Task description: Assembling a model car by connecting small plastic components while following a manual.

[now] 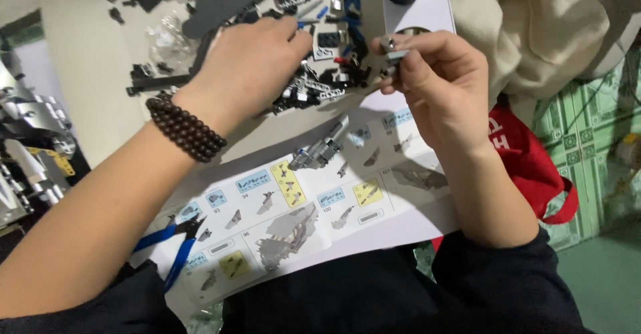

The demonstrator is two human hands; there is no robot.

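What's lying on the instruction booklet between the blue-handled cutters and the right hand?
In the head view, a small grey brick assembly lies on the instruction booklet between the blue-handled cutters and the right hand.

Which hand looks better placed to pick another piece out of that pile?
Probably the left hand: it already rests on the pile of small building pieces, fingers among them. The right hand is busy pinching a small grey piece.

the left hand point(250, 57) is reaching forward, palm down, fingers curled. the right hand point(437, 80) is pinching with its fingertips point(394, 47).
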